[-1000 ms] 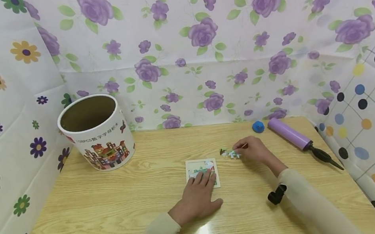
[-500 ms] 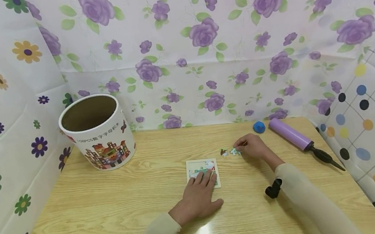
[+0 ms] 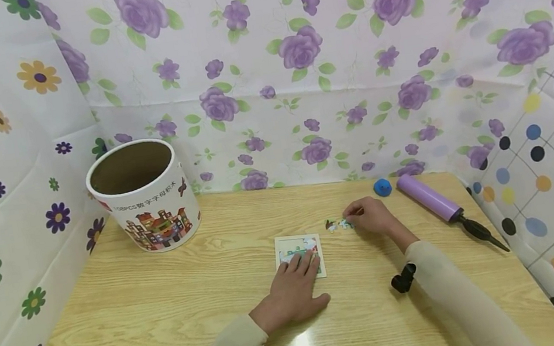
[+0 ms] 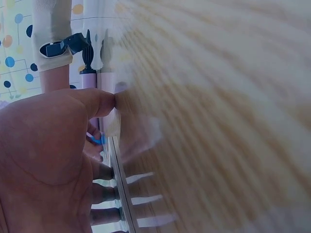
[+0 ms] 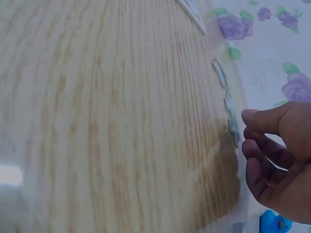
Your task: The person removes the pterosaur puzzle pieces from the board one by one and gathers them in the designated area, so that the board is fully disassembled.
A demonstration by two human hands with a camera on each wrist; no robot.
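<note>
My left hand (image 3: 294, 292) lies with fingers extended over a small jigsaw puzzle (image 3: 295, 250) in a pale square frame, its fingertips resting on the lower part and hiding it. In the left wrist view the fingers (image 4: 104, 194) reach the frame's edge (image 4: 124, 194), thumb spread toward the table. My right hand (image 3: 372, 217) hovers low over loose puzzle pieces (image 3: 344, 224) right of the frame. In the right wrist view its thumb and loosely bent fingers (image 5: 267, 121) are slightly apart, nothing visible between them, beside the flat pieces (image 5: 230, 114). Another piece (image 3: 330, 225), partly brown, lies farther left.
A large white printed bucket (image 3: 154, 205) stands at the back left of the wooden table (image 3: 166, 295). Toward the back right lie a small blue toy (image 3: 382, 187) and a purple hand pump (image 3: 429, 197) with a black nozzle. Flowered cloth (image 3: 257, 110) hangs behind the table.
My right hand has shifted slightly left over the loose pieces. A thin brown edge at its fingertips earlier no longer shows. The piece nearest its fingers has moved a little; my left hand stays put.
</note>
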